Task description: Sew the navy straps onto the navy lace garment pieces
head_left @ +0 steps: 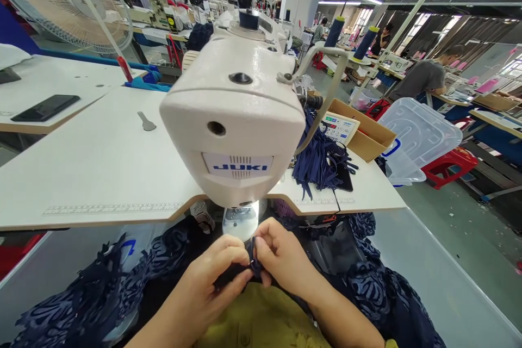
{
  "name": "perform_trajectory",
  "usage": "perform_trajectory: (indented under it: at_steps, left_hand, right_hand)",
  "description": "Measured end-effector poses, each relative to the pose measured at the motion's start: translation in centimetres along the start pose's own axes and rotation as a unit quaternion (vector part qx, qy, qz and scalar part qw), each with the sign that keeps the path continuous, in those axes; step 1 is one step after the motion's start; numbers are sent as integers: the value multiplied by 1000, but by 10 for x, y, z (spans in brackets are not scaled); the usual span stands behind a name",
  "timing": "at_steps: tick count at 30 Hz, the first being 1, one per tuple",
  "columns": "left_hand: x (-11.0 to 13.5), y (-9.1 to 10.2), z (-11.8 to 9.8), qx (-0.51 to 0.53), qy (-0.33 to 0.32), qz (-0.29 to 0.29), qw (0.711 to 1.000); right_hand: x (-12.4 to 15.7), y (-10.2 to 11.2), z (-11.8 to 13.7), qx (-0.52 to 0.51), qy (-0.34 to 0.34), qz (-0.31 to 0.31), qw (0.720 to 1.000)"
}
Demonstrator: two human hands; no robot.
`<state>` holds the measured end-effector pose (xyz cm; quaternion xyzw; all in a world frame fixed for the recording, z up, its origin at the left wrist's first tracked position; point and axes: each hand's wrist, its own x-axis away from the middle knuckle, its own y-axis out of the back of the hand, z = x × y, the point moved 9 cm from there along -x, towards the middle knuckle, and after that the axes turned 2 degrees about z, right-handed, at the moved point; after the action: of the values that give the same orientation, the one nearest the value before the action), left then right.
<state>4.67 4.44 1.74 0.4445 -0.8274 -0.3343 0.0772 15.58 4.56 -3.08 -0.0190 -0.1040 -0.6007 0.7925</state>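
Note:
A small piece of dark navy fabric is pinched between my two hands, just in front of the sewing machine's lit needle area. My left hand closes thumb and fingers on its left side. From the right, my right hand grips the same piece with bent fingers. The white JUKI sewing machine stands directly ahead, its head above my fingertips. Patterned navy lace fabric drapes on the left, and more navy lace lies on the right. The needle itself is hidden.
On the white table lies a small metal piece. A bundle of navy strips sits right of the machine, near a cardboard box. A phone rests at the far left. A clear plastic bin and red stool stand right.

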Motion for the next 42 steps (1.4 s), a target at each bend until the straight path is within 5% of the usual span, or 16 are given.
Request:
perform_trajectory:
  at_steps: [4,9,13,16,19,21,24,27,32,42]
  left_hand:
    - [2,10,-2,-21,-34,-32,999]
    - [1,5,13,61,36,-12,997]
    - [1,-1,21,158,92,5,983]
    - [1,0,27,185,127,-9,974]
    - [1,5,30,186,148,-46,970]
    - [1,8,27,180,141,-71,971]
    - [0,8,20,170,120,-77,975]
    - [-3,5,10,145,76,-72,984]
    - [-3,7,-2,48,2,-116,992]
    - [0,17,-15,31,-31,-179,983]
  right_hand:
    - [-4,1,9,-40,-2,49,998]
    - [7,22,51,124,125,27,984]
    - [11,22,74,252,230,4,940]
    - [18,20,85,320,328,-74,886]
    - [33,35,84,301,364,-223,853]
    - [37,42,69,233,337,-255,876]
    - [28,29,41,146,266,-158,940]
    - [23,17,23,66,229,-114,964]
    - [22,19,20,-39,257,-158,953]
    - [31,16,23,9,337,-208,918]
